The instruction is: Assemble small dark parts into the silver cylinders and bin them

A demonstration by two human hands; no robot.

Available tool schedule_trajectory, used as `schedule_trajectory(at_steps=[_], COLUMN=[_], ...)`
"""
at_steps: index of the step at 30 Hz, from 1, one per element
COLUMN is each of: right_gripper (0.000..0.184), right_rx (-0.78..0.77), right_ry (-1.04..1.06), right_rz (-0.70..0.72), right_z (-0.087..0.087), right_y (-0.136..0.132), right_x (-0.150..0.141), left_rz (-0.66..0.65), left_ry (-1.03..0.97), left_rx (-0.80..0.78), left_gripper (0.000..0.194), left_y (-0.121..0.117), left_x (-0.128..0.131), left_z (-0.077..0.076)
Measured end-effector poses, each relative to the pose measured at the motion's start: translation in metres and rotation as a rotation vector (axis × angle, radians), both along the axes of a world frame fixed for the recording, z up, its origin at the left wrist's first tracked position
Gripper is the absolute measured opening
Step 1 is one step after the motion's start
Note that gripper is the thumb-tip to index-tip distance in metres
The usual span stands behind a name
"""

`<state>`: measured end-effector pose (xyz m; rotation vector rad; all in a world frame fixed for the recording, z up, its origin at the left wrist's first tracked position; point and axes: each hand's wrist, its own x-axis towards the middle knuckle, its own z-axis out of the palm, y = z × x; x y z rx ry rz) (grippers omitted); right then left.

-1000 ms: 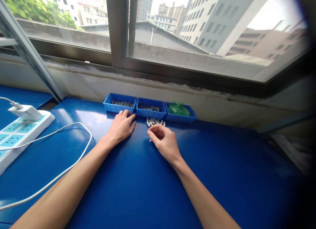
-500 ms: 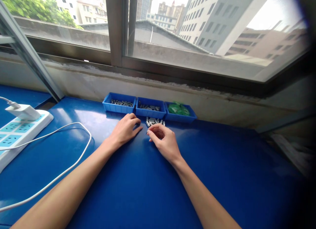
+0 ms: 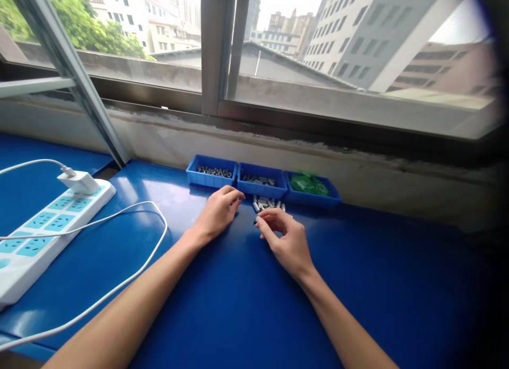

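My right hand (image 3: 289, 243) is closed in a pinch, with a small dark piece (image 3: 256, 220) at the tips of thumb and forefinger; its kind is too small to make out. Just beyond these fingers lies a loose pile of short silvery metal cylinders (image 3: 267, 202) on the blue table (image 3: 238, 305). My left hand (image 3: 218, 212) rests to the left of the pile, fingers loosely bent and apart from the thumb, with nothing visible in it. Behind it are a blue bin of small metal parts (image 3: 214, 172) and a middle blue bin with metal cylinders (image 3: 260, 181).
A third blue bin holds a green plastic bag (image 3: 308, 183). At the left lie a white power strip (image 3: 59, 226) with a plugged-in charger (image 3: 81, 182) and a looping white cable (image 3: 159, 242). A metal frame leg (image 3: 95, 112) stands near the window wall.
The view has turned, so everything sits further right. My left thumb has drawn nearer its forefinger, and that hand's fingertips now reach further forward. The right hand keeps its pinch.
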<state>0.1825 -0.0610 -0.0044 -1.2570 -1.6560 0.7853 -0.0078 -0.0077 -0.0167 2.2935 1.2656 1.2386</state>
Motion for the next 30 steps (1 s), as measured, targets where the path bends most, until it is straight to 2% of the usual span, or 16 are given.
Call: schedule_trajectory(at_steps=[5,8,11,14,16,20,26,30], right_gripper=[0.010,0.007,0.006,0.007,0.010,0.015,0.018,0.014], right_rx=[0.099,0.189,0.302,0.406,0.450,0.465,0.393,0.366], right_ry=[-0.115,-0.214,-0.393,-0.545,-0.603,-0.666,-0.678,-0.624], right_rz=[0.011,-0.021,-0.063,-0.062,-0.039,-0.008,0.042,0.048], right_z=[-0.001,0.000,0.001,0.000,-0.001,-0.004,-0.007,-0.007], right_y=[-0.002,0.000,0.003,0.004,0.004,0.006,0.011,0.011], right_x=[-0.002,0.003,0.012,0.019,0.021,0.018,0.011,0.008], left_rz=[0.159,0.255,0.274,0.229,0.149,0.014,-0.034,-0.013], left_ry=[-0.146,-0.184,-0.215,-0.155,-0.094,-0.030,0.068,0.093], left_rx=[0.128,0.127,0.123,0.139,0.117,0.046,-0.065,-0.072], left_gripper=[0.017,0.014,0.012,0.011,0.013,0.018,0.022,0.023], left_y=[0.023,0.042,0.048,0.035,0.021,-0.002,-0.015,-0.017], left_x=[-0.017,-0.028,-0.032,-0.025,-0.018,-0.007,-0.007,-0.009], left_z=[0.017,0.027,0.028,0.020,0.014,0.006,0.001,-0.001])
